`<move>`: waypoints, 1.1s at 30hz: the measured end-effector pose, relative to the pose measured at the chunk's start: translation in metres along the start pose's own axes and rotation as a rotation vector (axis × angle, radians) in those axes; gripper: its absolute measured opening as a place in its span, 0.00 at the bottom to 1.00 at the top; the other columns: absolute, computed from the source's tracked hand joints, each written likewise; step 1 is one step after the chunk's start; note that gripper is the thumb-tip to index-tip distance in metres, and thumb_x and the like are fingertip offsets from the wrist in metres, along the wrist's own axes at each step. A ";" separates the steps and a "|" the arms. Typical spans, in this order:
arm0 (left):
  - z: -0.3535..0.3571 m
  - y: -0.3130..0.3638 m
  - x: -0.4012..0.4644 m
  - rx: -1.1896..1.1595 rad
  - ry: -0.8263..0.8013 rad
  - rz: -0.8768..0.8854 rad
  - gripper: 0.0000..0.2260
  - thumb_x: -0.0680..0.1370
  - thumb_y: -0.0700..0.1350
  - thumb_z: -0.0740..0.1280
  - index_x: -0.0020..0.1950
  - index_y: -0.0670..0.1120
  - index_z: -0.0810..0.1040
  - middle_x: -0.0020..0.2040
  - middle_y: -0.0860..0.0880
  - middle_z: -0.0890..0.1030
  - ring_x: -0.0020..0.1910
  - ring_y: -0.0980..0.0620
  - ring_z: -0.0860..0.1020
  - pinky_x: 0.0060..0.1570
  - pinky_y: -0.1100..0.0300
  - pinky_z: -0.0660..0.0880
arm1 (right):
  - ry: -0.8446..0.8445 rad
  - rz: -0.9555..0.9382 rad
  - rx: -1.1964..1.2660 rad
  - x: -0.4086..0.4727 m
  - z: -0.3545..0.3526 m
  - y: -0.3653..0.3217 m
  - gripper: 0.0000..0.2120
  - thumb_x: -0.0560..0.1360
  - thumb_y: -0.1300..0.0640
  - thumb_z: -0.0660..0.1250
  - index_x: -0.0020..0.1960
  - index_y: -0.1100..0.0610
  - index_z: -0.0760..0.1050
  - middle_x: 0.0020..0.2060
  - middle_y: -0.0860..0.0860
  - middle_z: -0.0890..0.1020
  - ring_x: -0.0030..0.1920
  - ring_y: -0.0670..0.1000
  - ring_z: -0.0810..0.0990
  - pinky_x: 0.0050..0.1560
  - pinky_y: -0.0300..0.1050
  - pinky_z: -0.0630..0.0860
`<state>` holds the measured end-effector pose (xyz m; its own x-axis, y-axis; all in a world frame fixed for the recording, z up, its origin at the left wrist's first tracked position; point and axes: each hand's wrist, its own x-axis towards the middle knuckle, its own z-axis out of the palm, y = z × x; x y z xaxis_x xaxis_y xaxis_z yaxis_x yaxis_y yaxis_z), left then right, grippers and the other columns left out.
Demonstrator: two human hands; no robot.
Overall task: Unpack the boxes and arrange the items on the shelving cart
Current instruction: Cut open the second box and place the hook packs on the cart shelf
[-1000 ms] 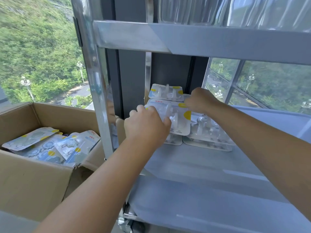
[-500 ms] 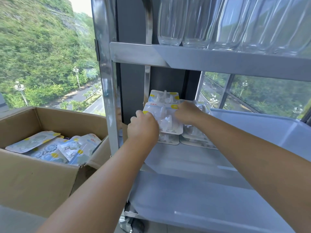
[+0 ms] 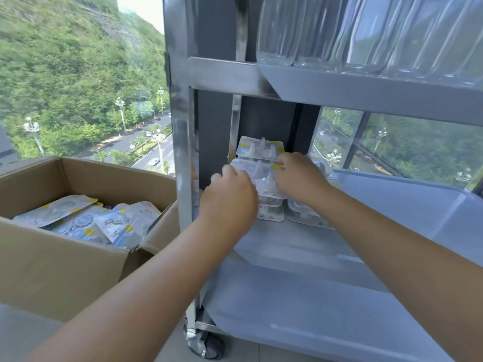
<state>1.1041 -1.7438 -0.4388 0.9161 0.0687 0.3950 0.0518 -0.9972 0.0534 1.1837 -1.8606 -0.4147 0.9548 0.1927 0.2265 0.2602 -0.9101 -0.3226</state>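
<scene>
head view, and on the left the cardboard box [image 3: 65,262] sits open with blister packs [image 3: 86,220] waiting inside; moving right, the left hand [image 3: 230,202] grips the near edge of a nipple blister pack [image 3: 264,178] on the cart's middle shelf [image 3: 300,249], the right hand [image 3: 298,178] pinching its far side; best to square it on the stack below, edges flush, before letting go

L hand [image 3: 230,198] & R hand [image 3: 298,178] — both reaching fwd, fingers curled.
</scene>
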 end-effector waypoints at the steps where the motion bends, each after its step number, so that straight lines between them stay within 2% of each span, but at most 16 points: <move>1: -0.007 -0.004 -0.015 -0.031 0.016 0.064 0.05 0.82 0.45 0.53 0.46 0.46 0.62 0.44 0.48 0.63 0.42 0.49 0.65 0.37 0.59 0.64 | 0.074 -0.052 0.016 -0.015 -0.004 -0.002 0.07 0.74 0.63 0.56 0.38 0.58 0.66 0.35 0.52 0.69 0.38 0.55 0.69 0.32 0.45 0.64; 4: -0.021 -0.035 -0.062 -0.077 -0.025 0.184 0.11 0.82 0.50 0.50 0.49 0.47 0.67 0.44 0.51 0.70 0.40 0.48 0.72 0.34 0.57 0.66 | 0.219 -0.227 0.094 -0.067 -0.005 -0.012 0.07 0.75 0.61 0.57 0.46 0.59 0.74 0.41 0.51 0.75 0.44 0.54 0.72 0.45 0.49 0.71; 5: -0.022 -0.050 -0.072 -0.086 -0.055 0.177 0.13 0.82 0.52 0.50 0.50 0.47 0.69 0.45 0.51 0.73 0.42 0.48 0.74 0.35 0.58 0.68 | 0.278 -0.331 0.107 -0.082 0.000 -0.018 0.08 0.74 0.61 0.57 0.44 0.60 0.75 0.39 0.51 0.76 0.43 0.54 0.73 0.44 0.50 0.73; 7: -0.020 -0.084 -0.083 -0.089 -0.098 0.123 0.15 0.81 0.54 0.50 0.52 0.48 0.72 0.47 0.53 0.76 0.45 0.49 0.76 0.40 0.59 0.72 | 0.349 -0.518 0.109 -0.104 0.015 -0.040 0.10 0.69 0.61 0.56 0.38 0.61 0.75 0.33 0.51 0.76 0.36 0.56 0.74 0.33 0.49 0.74; 9: -0.014 -0.118 -0.089 -0.068 -0.133 0.059 0.15 0.80 0.55 0.52 0.53 0.48 0.73 0.49 0.53 0.78 0.47 0.50 0.77 0.43 0.57 0.74 | 0.310 -0.659 0.081 -0.114 0.036 -0.067 0.11 0.66 0.59 0.53 0.34 0.61 0.74 0.29 0.52 0.74 0.30 0.56 0.72 0.26 0.45 0.72; 13: 0.015 -0.178 -0.090 -0.060 -0.199 -0.057 0.14 0.79 0.55 0.55 0.52 0.48 0.74 0.49 0.53 0.78 0.48 0.50 0.76 0.42 0.58 0.73 | 0.107 -0.812 0.101 -0.124 0.086 -0.118 0.11 0.66 0.58 0.53 0.33 0.61 0.72 0.28 0.51 0.72 0.29 0.53 0.70 0.23 0.41 0.68; 15: 0.031 -0.218 -0.085 -0.084 -0.229 -0.151 0.12 0.79 0.53 0.56 0.53 0.48 0.75 0.50 0.52 0.78 0.49 0.50 0.76 0.42 0.58 0.71 | 0.019 -0.754 0.169 -0.119 0.116 -0.144 0.12 0.68 0.58 0.53 0.35 0.62 0.73 0.30 0.52 0.72 0.31 0.53 0.72 0.28 0.45 0.71; 17: 0.046 -0.262 -0.074 -0.125 -0.223 -0.265 0.11 0.79 0.51 0.58 0.53 0.49 0.75 0.50 0.52 0.79 0.48 0.50 0.76 0.40 0.59 0.69 | -0.102 -0.586 0.251 -0.104 0.142 -0.172 0.09 0.72 0.59 0.56 0.39 0.60 0.73 0.35 0.51 0.73 0.38 0.54 0.73 0.38 0.49 0.73; 19: 0.059 -0.300 -0.059 -0.150 -0.231 -0.346 0.10 0.79 0.50 0.58 0.54 0.48 0.75 0.52 0.49 0.79 0.49 0.49 0.76 0.40 0.59 0.69 | -0.185 -0.396 0.337 -0.083 0.164 -0.196 0.07 0.74 0.60 0.59 0.41 0.59 0.73 0.37 0.51 0.74 0.41 0.54 0.74 0.42 0.48 0.73; 23: 0.085 -0.341 -0.025 -0.184 -0.281 -0.333 0.10 0.78 0.47 0.60 0.56 0.46 0.76 0.53 0.48 0.78 0.51 0.48 0.75 0.42 0.59 0.69 | -0.211 -0.206 0.320 -0.035 0.203 -0.230 0.09 0.73 0.61 0.57 0.44 0.62 0.75 0.43 0.55 0.78 0.45 0.55 0.76 0.46 0.50 0.75; 25: 0.096 -0.348 -0.008 -0.206 -0.288 -0.311 0.09 0.77 0.46 0.60 0.54 0.47 0.76 0.53 0.47 0.78 0.51 0.47 0.75 0.43 0.58 0.70 | -0.242 -0.142 0.280 -0.012 0.218 -0.241 0.08 0.74 0.61 0.57 0.44 0.62 0.74 0.46 0.55 0.77 0.46 0.55 0.75 0.44 0.46 0.73; 28: 0.112 -0.356 0.018 -0.218 -0.280 -0.267 0.08 0.77 0.45 0.60 0.52 0.45 0.76 0.52 0.47 0.79 0.51 0.46 0.76 0.45 0.55 0.72 | -0.241 -0.073 0.271 0.018 0.237 -0.253 0.07 0.73 0.62 0.56 0.41 0.61 0.72 0.43 0.56 0.76 0.41 0.54 0.73 0.40 0.47 0.72; 31: 0.123 -0.368 0.037 -0.223 -0.283 -0.270 0.09 0.77 0.43 0.59 0.52 0.44 0.76 0.50 0.47 0.78 0.49 0.45 0.76 0.38 0.58 0.69 | -0.242 -0.024 0.280 0.039 0.252 -0.266 0.08 0.72 0.62 0.56 0.44 0.63 0.73 0.43 0.56 0.77 0.39 0.54 0.72 0.40 0.49 0.74; 33: 0.132 -0.382 0.046 -0.202 -0.276 -0.276 0.08 0.76 0.43 0.59 0.50 0.44 0.76 0.48 0.46 0.79 0.47 0.45 0.76 0.36 0.58 0.68 | -0.251 -0.019 0.277 0.049 0.259 -0.275 0.08 0.72 0.63 0.56 0.44 0.62 0.73 0.43 0.56 0.77 0.39 0.54 0.72 0.39 0.47 0.71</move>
<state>1.1787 -1.3631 -0.5625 0.9523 0.2940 0.0820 0.2557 -0.9151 0.3117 1.1962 -1.5056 -0.5532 0.9459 0.3243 0.0132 0.2747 -0.7782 -0.5647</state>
